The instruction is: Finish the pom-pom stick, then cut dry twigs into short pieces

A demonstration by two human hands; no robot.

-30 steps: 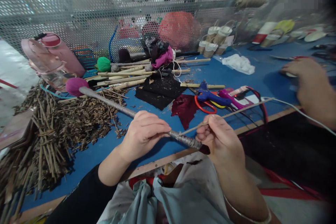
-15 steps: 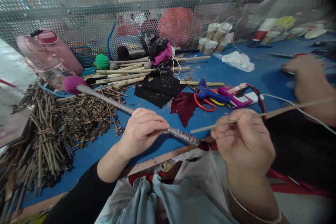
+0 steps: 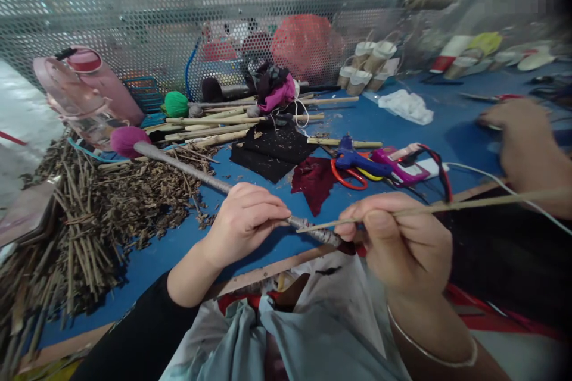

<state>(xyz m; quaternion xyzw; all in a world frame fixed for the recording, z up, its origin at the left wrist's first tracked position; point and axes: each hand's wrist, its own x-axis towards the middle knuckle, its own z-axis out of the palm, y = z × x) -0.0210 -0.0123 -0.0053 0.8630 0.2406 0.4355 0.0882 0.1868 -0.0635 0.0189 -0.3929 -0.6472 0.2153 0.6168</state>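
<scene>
My left hand (image 3: 248, 223) is closed round the grey-wrapped shaft of a mallet-like stick (image 3: 187, 171), which slants down from a round magenta head at its far left end. The shaft's near end, mottled grey with dark red, lies close to the table edge. Between thumb and fingers of my right hand (image 3: 400, 238) is a thin tan stick (image 3: 469, 203), pointing left. Its tip overlaps the shaft just right of my left hand; whether they touch I cannot tell. A dark red cloth scrap (image 3: 314, 183) lies just beyond both hands.
Scissors with red handles (image 3: 351, 178) and a blue glue gun (image 3: 357, 159) lie beyond my right hand. Dry plant bits and a bundle of twigs (image 3: 84, 250) cover the left side. A pink bottle (image 3: 111, 86) stands behind. Another person's hand (image 3: 518, 122) rests at right.
My right hand has moved left with the thin stick, bringing its tip from beyond the shaft's end onto the shaft in view. My left hand stays nearly in place.
</scene>
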